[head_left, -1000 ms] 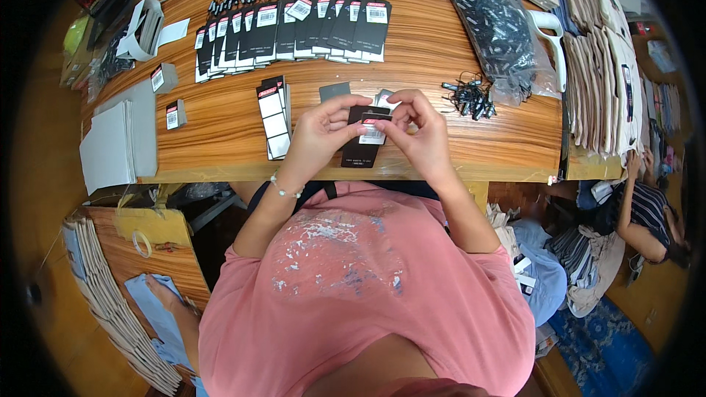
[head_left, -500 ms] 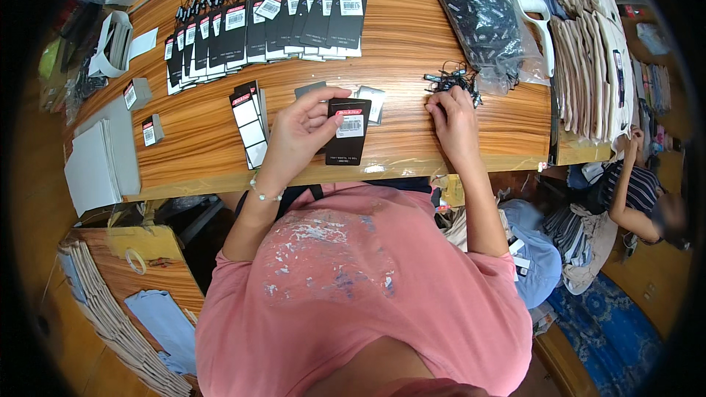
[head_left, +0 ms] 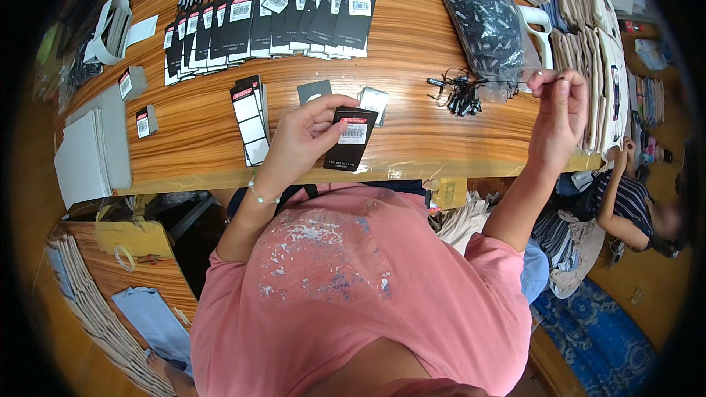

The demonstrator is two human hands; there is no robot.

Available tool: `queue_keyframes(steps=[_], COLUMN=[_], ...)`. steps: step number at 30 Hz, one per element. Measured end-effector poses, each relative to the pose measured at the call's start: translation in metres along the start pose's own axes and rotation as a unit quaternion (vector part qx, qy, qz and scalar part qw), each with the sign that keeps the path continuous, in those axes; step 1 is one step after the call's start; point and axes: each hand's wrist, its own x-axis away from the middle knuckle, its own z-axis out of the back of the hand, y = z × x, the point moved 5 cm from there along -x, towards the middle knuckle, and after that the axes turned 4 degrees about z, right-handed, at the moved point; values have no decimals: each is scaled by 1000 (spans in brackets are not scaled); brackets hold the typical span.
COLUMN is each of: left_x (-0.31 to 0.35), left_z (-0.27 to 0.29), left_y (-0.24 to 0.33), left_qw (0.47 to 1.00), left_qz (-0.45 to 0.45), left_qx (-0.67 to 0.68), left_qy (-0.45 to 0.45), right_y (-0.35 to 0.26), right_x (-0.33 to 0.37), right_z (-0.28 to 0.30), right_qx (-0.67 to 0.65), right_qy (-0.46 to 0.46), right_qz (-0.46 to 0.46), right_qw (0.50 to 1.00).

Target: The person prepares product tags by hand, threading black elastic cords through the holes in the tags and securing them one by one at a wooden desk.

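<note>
My left hand (head_left: 307, 132) grips a black hang tag (head_left: 344, 156) with a white barcode sticker, near the table's front edge. My right hand (head_left: 560, 114) is raised at the right, thumb and fingers pinched on the end of a black hang-tag string (head_left: 515, 81). That string runs left, taut, toward a small pile of black strings (head_left: 465, 99) with plastic locks; whether it is free of the pile I cannot tell. Beside the left hand lie a stack of tags with blank white panels (head_left: 251, 126), a grey card (head_left: 314, 90) and white-stickered cards (head_left: 376, 103).
Strung black tags (head_left: 301, 28) overlap in a row at the back. A clear bag of black strings (head_left: 482, 26) lies at the back right, beside folded beige garments (head_left: 573, 59). Small card stacks (head_left: 134, 82) and white sheets (head_left: 87, 154) sit left. Another person (head_left: 624, 202) is at far right.
My right hand has moved right and up from the pile, drawing a string out straight. My left hand still holds the hang tag, now slightly tilted.
</note>
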Motion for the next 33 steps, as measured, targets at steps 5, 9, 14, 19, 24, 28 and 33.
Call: queue_keyframes(steps=[5, 9, 14, 19, 24, 28, 33], left_x=[1, 1, -3, -8, -15, -20, -30], left_z=[-1, -4, -10, -21, -31, -41, -57], left_y=[0, 4, -1, 0, 7, 16, 62], left_qw=[1000, 1000, 1000, 998, 993, 990, 955], left_qz=[-18, -16, 8, 2, -7, -5, -220], left_qx=[-18, 3, -11, -25, -53, -16, -159], left_qy=[1, 2, -19, -57, -103, -139, -124], right_y=[-12, -14, -21, -24, -29, -34, -41], right_x=[-5, -9, -11, -13, -15, -19, -18], right_z=[0, -1, -5, -3, -6, -9, -36], right_qx=[-20, -30, -39, -52, -81, -95, -111], right_qy=[-9, -7, -20, -24, -34, -39, -80], right_qz=[15, 10, 13, 20, 24, 34, 18], right_qw=[1000, 999, 999, 998, 996, 994, 990])
